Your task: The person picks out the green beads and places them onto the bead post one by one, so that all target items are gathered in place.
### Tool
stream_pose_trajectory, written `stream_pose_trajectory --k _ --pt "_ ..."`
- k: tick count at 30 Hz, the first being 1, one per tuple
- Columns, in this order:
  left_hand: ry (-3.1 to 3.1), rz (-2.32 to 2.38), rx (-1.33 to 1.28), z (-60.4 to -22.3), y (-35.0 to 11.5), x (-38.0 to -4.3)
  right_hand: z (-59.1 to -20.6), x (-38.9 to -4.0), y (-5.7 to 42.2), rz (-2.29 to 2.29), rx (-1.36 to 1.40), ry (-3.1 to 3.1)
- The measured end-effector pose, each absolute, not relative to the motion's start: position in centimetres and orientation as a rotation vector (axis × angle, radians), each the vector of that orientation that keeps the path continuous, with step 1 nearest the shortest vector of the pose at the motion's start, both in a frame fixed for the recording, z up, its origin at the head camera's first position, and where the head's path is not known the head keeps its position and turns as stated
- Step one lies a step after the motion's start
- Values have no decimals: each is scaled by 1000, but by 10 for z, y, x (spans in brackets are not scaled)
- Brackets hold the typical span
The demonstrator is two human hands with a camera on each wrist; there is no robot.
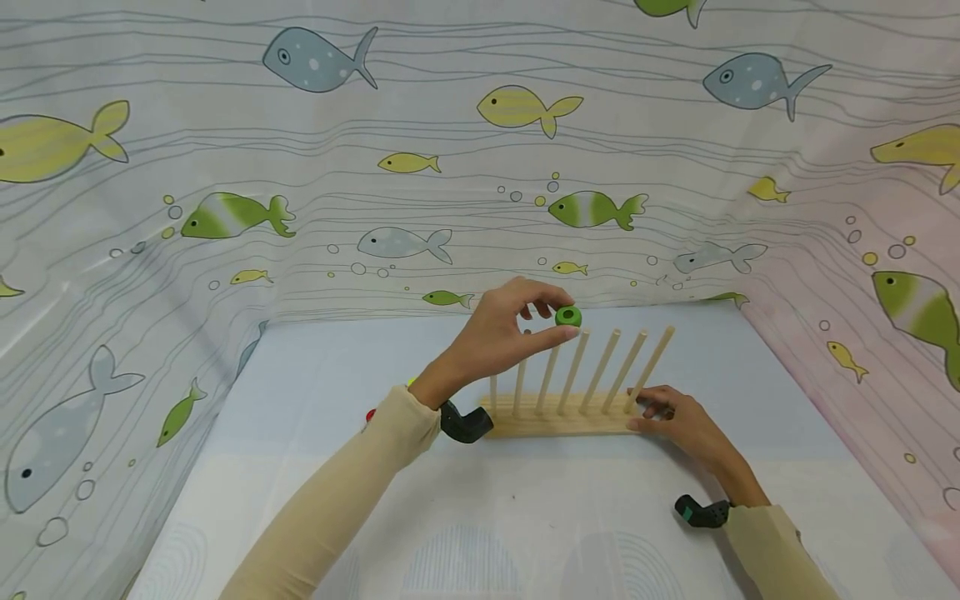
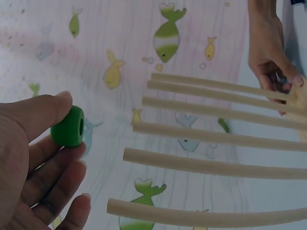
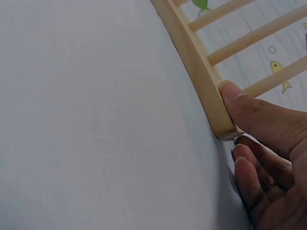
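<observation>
Between thumb and fingertips, my left hand (image 1: 495, 333) pinches a green bead (image 1: 568, 317) with a hole through it. In the left wrist view the bead (image 2: 68, 128) is apart from the peg tips, its hole facing toward them. Below stands a wooden peg rack (image 1: 558, 427), a long base with a row of several upright bare pegs. My right hand (image 1: 686, 429) grips the rack's right end. The right wrist view has the thumb (image 3: 254, 112) on the base's edge and the other fingers curled at its end, partly hidden.
A small red object (image 1: 371, 414) and a yellow-green one (image 1: 412, 382) show beside the left forearm, mostly hidden by it. The rack stands on a pale cloth-covered table (image 1: 525, 508). A fish-patterned curtain (image 1: 465, 200) encloses the back and sides.
</observation>
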State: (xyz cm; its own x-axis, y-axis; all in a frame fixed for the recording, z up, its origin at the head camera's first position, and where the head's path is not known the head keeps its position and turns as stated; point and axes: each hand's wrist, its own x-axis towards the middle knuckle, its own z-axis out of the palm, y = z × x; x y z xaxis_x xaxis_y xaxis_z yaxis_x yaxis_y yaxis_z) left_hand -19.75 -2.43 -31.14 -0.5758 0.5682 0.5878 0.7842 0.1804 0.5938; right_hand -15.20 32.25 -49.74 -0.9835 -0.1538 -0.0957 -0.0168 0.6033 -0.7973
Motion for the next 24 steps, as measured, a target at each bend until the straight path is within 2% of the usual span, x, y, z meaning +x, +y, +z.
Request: stream_pose_trajectory --k 24 --pt "-2296 -1282 -1345 -313 28 -196 -501 -154 325 -1328 -160 2680"
